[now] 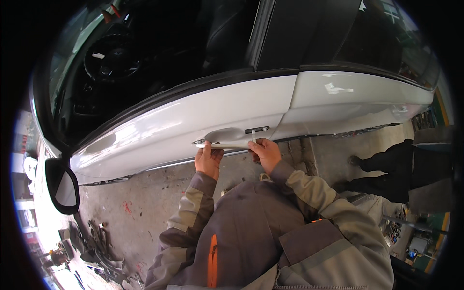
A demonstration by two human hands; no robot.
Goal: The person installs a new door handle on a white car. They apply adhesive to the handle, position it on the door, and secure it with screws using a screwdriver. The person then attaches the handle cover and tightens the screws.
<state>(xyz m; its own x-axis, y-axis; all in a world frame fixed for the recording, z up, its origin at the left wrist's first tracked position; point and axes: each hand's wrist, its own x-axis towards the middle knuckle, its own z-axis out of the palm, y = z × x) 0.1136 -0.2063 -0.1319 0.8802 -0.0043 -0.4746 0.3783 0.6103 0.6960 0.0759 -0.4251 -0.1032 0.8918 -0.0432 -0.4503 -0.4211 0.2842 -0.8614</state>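
Note:
A white car door handle spans between my two hands, just off the outer face of the white front door. My left hand pinches its left end, thumb on top, next to the front opening of the handle recess. My right hand grips the other end, where a short prong points up toward the dark slot in the door. Whether the handle's left end touches the door, I cannot tell.
The side mirror juts out at the left. Black car parts lie on the floor at lower left. A person in dark trousers stands at the right, near a tray of tools. The rear door adjoins the front one.

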